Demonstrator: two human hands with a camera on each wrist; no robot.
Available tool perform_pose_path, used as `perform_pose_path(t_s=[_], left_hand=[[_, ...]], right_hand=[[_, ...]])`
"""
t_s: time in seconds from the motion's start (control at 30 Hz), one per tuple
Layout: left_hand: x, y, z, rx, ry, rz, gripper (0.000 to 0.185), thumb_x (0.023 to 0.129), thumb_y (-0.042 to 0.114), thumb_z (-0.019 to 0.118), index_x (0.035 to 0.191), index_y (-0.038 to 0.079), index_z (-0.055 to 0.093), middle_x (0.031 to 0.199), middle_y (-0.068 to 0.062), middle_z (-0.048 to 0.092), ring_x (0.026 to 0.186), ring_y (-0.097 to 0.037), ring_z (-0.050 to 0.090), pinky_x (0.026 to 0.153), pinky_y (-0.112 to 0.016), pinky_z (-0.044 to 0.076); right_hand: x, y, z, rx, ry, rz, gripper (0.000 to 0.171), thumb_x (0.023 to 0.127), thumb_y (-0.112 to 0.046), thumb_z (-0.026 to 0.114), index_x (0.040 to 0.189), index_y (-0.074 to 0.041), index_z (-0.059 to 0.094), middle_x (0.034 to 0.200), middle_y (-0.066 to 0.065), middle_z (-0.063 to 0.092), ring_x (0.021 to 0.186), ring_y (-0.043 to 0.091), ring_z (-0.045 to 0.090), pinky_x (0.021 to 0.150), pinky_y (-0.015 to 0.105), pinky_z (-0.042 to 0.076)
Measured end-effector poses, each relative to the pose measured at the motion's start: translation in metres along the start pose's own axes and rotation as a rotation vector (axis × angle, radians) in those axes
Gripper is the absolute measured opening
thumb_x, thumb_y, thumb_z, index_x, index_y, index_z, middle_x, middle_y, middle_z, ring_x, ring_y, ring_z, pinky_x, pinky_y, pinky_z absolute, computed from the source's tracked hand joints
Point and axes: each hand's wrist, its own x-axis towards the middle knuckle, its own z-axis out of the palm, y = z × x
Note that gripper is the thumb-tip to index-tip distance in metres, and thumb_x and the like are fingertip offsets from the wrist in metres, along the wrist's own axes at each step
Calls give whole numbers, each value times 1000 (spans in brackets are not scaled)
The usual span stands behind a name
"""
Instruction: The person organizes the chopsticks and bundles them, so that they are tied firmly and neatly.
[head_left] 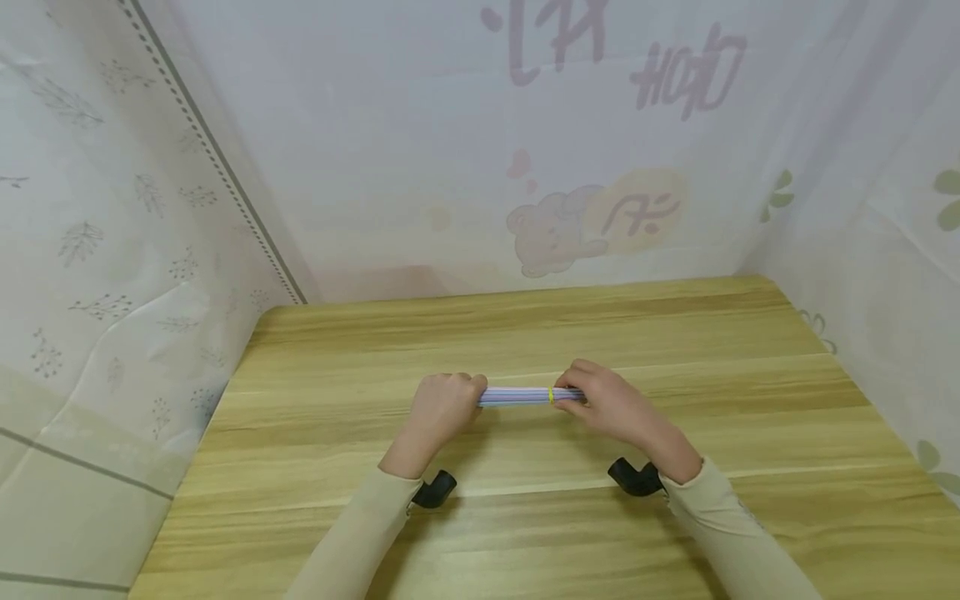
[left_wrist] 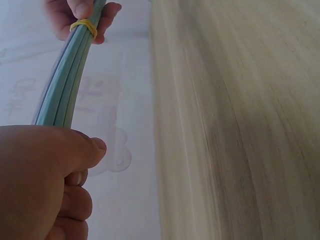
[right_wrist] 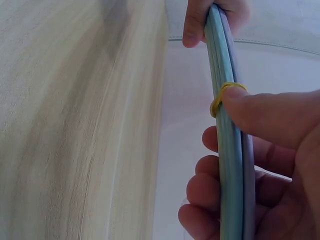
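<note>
- Your left hand (head_left: 441,410) is clenched around the left end of a bundle of pale blue straws (head_left: 517,396), above the wooden table (head_left: 315,450).
- A yellow rubber band (head_left: 551,396) circles the bundle near its right end.
- Your right hand (head_left: 611,404) grips that end, thumb on the band.

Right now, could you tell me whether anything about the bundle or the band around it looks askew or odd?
Only slightly: the bundle of straws bows in a gentle curve between the left hand and right hand, and the yellow rubber band sits near the right end, not the middle. Nothing looks damaged.
</note>
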Motion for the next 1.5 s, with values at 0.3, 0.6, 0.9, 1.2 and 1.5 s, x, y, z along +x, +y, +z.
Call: perform_pose_path(t_s=[0.3,0.6,0.9,1.2,1.5], left_hand=[[0,0,-2,16,-2,17,27,72,11,75,62,15,50,49,6,42,46,-5,22,39,-19,19],[5,2,-11,14,30,13,28,73,8,73,61,14,48,49,5,40,46,-5,22,39,-20,20],[4,8,-12,58,0,18,24,72,13,76,63,14,53,50,6,48,44,-4,22,38,-18,20],[8,10,-11,49,48,17,28,73,11,75,61,16,50,48,6,40,45,-5,19,40,-19,16],[5,8,-11,42,28,15,31,73,10,73,60,16,45,49,7,30,47,-5,17,40,-19,14]], right_hand=[[3,0,1,-34,6,-132,15,85,-13,70,98,-5,67,88,-1,60,72,5,52,62,21,47],[7,-4,5,-95,90,-114,27,84,-23,73,105,-7,69,86,-1,62,65,4,47,59,21,44],[6,-13,10,-241,148,-135,40,78,-35,75,114,-18,70,74,-4,58,54,1,39,48,15,34],[4,-11,11,-261,153,-104,50,77,-39,76,122,-19,66,74,-5,58,54,3,37,48,16,33],[-1,-12,4,-66,62,8,27,83,-23,74,104,-8,66,91,-1,62,73,5,53,64,24,48]])
